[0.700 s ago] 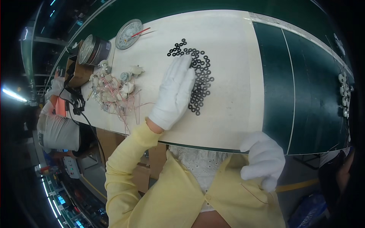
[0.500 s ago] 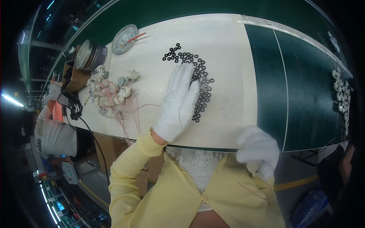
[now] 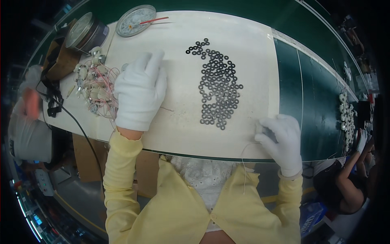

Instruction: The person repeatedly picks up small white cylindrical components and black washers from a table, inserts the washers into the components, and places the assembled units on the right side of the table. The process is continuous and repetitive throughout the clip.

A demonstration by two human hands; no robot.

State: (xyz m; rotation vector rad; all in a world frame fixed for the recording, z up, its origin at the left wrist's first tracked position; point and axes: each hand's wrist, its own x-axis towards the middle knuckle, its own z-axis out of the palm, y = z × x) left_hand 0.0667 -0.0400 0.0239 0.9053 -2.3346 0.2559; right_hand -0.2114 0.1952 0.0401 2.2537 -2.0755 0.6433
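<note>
- The white worktable (image 3: 185, 134) fills most of what I can see, its pale top likely chosen so that small dark things show up
- On it, right of the middle, the black rings (image 3: 219, 73) lie flat and close together, mostly side by side rather than stacked, probably so that each can be reached
- The left hand (image 3: 140, 92), gloved in white, is back up on the left side, fingers pointing far; its palm is hidden from me, so I cannot tell whether it grips anything
- The heap of wired parts (image 3: 96, 93) sits just beside that hand, partly behind it, its pink leads tangled, perhaps kept left so it stays clear of the rings
- The right hand (image 3: 285, 142), also gloved, is at the near right edge, thumb and forefinger bent round to pinch a small piece
- A metal tin (image 3: 97, 37) and a round dish (image 3: 128, 23) stand far left, seemingly out of the hands' way, a red stick (image 3: 153, 20) laid across the dish's rim
- A thin wire (image 3: 243, 157) loops from the right fingertips and hangs over the near edge
- Smallest, the pale piece (image 3: 258, 128) at those fingertips, its shape too blurred to make out
</note>
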